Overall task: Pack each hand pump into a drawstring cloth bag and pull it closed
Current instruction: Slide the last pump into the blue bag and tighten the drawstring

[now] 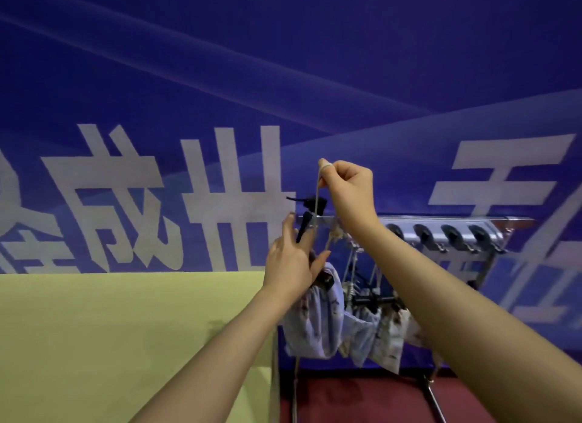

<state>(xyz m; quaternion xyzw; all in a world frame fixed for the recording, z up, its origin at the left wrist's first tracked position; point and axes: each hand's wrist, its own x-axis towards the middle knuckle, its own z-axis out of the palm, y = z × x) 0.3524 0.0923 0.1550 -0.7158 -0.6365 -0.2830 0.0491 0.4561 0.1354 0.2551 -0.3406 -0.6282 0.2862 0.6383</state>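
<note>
While both arms reach up and forward, the head view shows these things:

Right hand: the right hand point(348, 188) is raised highest, fingers curled, pinching a thin pale drawstring point(317, 202) that loops over the fingertip and runs straight down from it.

Left hand: the left hand point(291, 262) is lower and just left of the cord, fingers fairly straight and spread, pressed against the gathered mouth of the cloth bag point(315, 318); whether the thumb curls round the fabric cannot be told.

Cloth bag: pale blue with small dark marks, hanging below the left hand, its top bunched together under the palm.

Hand pump: a black hand pump point(310, 216) sticks up out of the bag's mouth, its dark handle parts showing above the left hand's fingers and just beside the cord; its lower part is hidden by the hand and cloth.

Rack: a metal rack point(491, 233) stands behind the right forearm, with a row of dark round fittings along its top bar.

Other bags: more cloth bags point(378, 334) of pale blue and white hang from the rack on cords, to the right of the held one, partly hidden by the right arm.

Backdrop: a blue banner point(283, 76) with large white characters fills the upper view.

Lower left: a yellow-green surface point(110, 328) lies beside the rack.

Floor: a dark red floor point(362, 400) shows under the rack's legs.
</note>
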